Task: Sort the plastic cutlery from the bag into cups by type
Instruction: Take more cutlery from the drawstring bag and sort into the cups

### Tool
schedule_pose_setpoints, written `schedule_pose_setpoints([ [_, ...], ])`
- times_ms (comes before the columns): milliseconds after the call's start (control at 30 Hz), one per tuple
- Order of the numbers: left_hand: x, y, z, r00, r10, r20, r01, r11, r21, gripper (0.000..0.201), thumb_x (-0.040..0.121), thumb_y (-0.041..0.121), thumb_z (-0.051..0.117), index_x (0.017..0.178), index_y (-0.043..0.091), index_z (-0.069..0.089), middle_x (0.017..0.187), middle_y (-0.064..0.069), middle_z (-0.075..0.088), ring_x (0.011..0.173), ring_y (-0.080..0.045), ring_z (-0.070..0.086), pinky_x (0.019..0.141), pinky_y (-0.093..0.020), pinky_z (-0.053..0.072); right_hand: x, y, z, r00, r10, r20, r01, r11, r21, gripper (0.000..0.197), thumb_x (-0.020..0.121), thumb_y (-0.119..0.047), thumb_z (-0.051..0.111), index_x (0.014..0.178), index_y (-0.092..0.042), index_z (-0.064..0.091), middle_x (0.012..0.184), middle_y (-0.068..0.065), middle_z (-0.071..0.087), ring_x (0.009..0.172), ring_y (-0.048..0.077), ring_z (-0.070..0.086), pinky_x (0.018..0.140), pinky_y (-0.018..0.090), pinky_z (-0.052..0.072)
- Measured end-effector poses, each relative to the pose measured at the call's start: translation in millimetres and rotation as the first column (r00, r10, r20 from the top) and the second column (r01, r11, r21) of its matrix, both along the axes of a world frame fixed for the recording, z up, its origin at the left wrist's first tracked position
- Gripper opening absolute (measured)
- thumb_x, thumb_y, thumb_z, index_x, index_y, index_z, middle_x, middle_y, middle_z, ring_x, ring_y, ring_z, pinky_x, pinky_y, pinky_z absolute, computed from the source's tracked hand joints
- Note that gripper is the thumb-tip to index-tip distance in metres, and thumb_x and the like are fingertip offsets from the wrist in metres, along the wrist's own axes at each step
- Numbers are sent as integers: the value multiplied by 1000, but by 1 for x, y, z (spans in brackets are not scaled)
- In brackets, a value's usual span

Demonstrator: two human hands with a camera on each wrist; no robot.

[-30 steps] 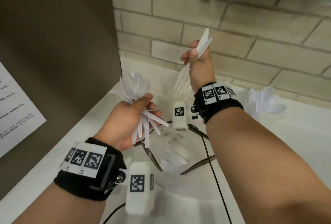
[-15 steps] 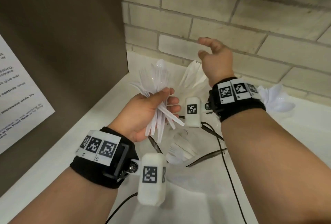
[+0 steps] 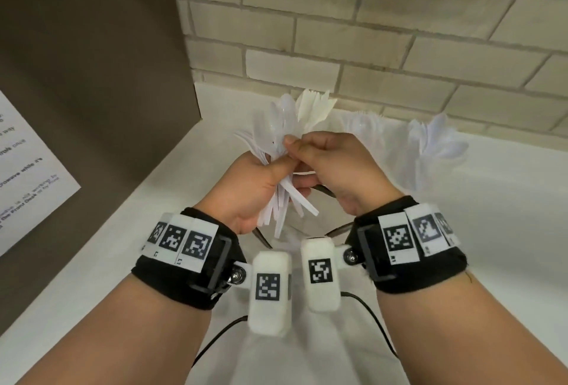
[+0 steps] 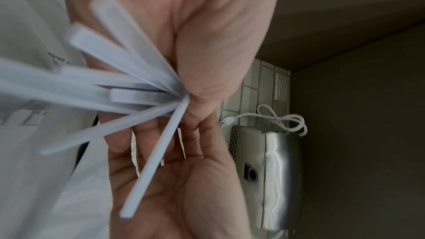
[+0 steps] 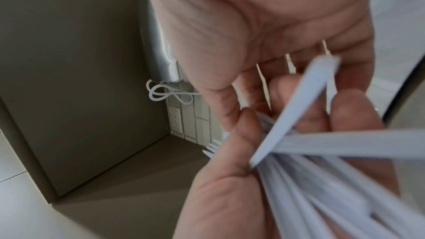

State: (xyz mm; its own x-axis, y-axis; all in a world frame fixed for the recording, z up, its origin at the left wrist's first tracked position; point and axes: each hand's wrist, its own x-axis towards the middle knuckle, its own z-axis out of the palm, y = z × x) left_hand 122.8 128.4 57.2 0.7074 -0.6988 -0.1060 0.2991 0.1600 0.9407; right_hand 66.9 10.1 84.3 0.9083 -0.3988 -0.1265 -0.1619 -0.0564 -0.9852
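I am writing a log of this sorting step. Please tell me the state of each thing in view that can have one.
bundle of white cutlery: gripped in the left hand, handles fanned downward
left hand: fingers curled round the bundle
right hand: pinching one piece at the top of the bundle
cutlery by the wall: standing upright; its cup is too faint to tell
power plug: unplugged, hanging loose

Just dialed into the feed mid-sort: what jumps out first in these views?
The fanned bundle of white plastic cutlery at centre, gripped in the left hand, with the right hand pinching at its top. Behind, by the brick wall, stand more bunches of white cutlery; their cups are hard to make out.
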Motion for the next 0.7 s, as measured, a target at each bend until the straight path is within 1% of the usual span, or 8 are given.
schedule_pose_setpoints([
  [67,-4,-2,-2,999,-15,43,13,999,48,22,94,19,54,109,9,66,104,-14,72,96,-27,71,89,-41,55,-4,3,-3,999,-36,9,36,999,22,40,89,-25,67,91,14,60,79,18,67,61,22,67,54,29,55],
  [167,-8,-3,-4,998,-39,55,35,996,78,21,93,22,53,106,14,66,104,-10,72,99,-23,69,95,-43,52,-8,5,-6,998,-56,12,56,997,45,27,93,-24,62,81,0,59,80,15,68,71,25,69,67,41,61],
  [300,-11,-4,-3,997,-75,-20,76,996,46,32,83,32,56,108,14,65,108,-12,71,101,-25,68,97,-43,50,-9,6,-5,996,-92,12,91,995,45,21,96,-24,55,85,-6,57,88,16,68,79,32,68,74,51,59],
  [367,-10,-5,-2,994,-72,-82,74,997,18,33,85,32,55,109,13,65,105,-14,71,98,-28,69,91,-45,54,-9,6,-5,995,-100,26,98,994,52,19,97,-23,54,85,-10,57,88,14,67,78,28,67,72,49,60],
  [467,-10,-7,-1,989,-55,-136,54,998,-13,33,97,24,46,120,6,61,103,-15,71,90,-26,70,74,-36,59,-10,5,-5,994,-112,15,111,992,60,21,97,-23,53,97,-3,60,90,15,67,76,25,67,60,36,59],
  [533,-9,-8,-1,991,-30,-131,30,1000,-1,35,98,24,47,124,4,59,112,-20,68,95,-30,69,80,-39,59,-10,4,-7,992,-125,15,123,990,72,27,97,-23,54,104,2,59,97,20,69,76,27,68,58,33,58],
  [600,-9,-8,-1,993,-19,-120,21,1000,14,36,97,26,49,123,3,60,110,-20,68,93,-31,69,85,-43,57,-9,3,-8,991,-129,26,127,990,65,30,96,-24,55,106,5,58,101,24,68,77,30,68,58,32,57],
  [700,-9,-8,-2,993,0,-118,6,999,47,37,96,31,51,121,6,62,104,-18,70,98,-37,67,92,-50,50,-10,1,-8,989,-138,56,136,990,49,33,94,-24,59,104,7,58,93,27,65,74,29,65,59,35,56],
])
